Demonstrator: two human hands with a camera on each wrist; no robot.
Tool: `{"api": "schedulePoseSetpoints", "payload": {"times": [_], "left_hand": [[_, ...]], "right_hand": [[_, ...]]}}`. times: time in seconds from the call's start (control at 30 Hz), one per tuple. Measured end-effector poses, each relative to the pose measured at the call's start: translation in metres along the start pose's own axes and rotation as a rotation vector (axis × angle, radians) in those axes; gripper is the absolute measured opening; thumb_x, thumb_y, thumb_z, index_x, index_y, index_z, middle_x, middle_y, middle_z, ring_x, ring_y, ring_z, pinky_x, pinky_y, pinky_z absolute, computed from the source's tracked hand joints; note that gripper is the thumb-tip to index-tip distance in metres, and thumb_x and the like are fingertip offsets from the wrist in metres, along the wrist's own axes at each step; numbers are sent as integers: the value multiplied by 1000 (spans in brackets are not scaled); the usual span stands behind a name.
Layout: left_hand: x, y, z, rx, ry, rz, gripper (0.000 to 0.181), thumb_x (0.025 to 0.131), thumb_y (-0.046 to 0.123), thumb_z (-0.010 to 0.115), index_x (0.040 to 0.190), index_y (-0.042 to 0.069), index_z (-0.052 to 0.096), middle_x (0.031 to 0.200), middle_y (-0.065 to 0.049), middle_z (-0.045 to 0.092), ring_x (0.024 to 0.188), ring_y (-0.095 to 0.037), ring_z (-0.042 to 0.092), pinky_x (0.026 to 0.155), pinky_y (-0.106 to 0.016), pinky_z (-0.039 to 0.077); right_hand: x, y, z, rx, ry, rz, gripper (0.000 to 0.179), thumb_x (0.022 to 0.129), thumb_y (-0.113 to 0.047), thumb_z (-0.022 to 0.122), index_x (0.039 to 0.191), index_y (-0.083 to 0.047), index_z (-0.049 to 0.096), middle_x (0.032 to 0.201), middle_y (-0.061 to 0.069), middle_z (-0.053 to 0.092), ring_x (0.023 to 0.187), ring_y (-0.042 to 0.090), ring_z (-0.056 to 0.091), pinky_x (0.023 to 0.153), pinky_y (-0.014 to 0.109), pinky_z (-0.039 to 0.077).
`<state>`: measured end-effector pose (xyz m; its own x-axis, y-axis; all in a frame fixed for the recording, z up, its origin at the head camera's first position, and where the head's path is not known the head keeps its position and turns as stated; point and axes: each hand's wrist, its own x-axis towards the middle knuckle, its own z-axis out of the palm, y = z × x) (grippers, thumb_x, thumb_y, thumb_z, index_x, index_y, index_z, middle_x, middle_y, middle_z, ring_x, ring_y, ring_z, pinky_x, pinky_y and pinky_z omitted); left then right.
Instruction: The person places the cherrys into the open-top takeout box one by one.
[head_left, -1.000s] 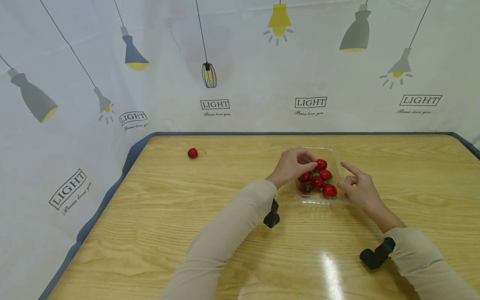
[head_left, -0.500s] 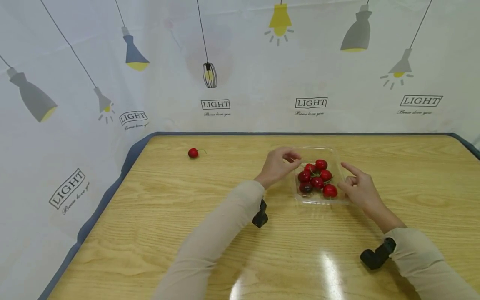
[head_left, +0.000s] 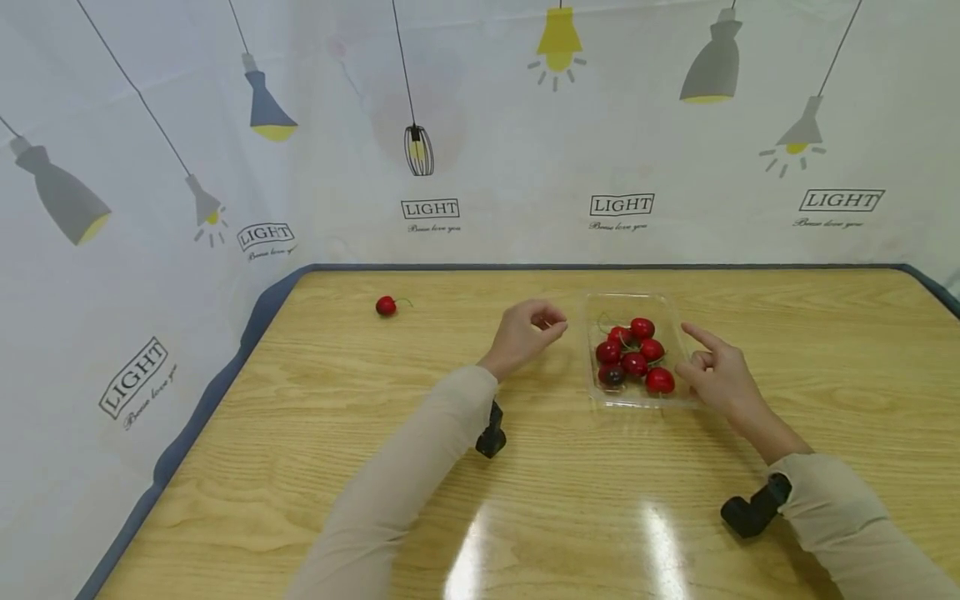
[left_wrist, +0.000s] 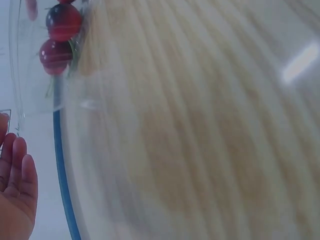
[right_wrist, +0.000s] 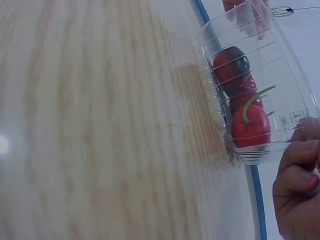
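A clear plastic container (head_left: 637, 306) stands on the table with several red cherries (head_left: 633, 364) inside, some with green stems. My left hand (head_left: 520, 337) is to the left of the container, apart from it, with relaxed, bent fingers and nothing visible between them. In the left wrist view its fingers (left_wrist: 27, 175) show at the left edge. At the container's right side, my right hand (head_left: 723, 379) pinches the rim, its index finger stretched along the wall. Through the plastic in the right wrist view, a dark red cherry (right_wrist: 231, 65) and a bright one (right_wrist: 250, 127) appear.
One loose cherry (head_left: 386, 306) with its stem lies at the table's far left. The wooden table (head_left: 315, 433) has a blue edge (head_left: 480, 267), and a white curtain (head_left: 495, 125) printed with lamps hangs behind it.
My left hand has left the cherries and moved left, out of the container, uncovering a cherry and stem at its left side. The right hand and the container stay in place.
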<state>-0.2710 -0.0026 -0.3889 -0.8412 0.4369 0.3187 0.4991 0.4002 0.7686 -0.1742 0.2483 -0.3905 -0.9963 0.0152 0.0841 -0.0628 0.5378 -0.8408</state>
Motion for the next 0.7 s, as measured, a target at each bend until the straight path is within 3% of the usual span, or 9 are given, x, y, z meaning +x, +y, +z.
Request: {"api": "schedulePoseSetpoints", "payload": {"times": [0.7], "left_hand": [[-14,-38,-56,11,124,-186,10,85,16,60,89,7,64,85,-4,60,76,-16,54,68,-27,45]], "right_hand": [[0,1,0,16,1,-19,60,82,0,45,138,2,22,53,-7,33,46,6,32,43,23,34]]}}
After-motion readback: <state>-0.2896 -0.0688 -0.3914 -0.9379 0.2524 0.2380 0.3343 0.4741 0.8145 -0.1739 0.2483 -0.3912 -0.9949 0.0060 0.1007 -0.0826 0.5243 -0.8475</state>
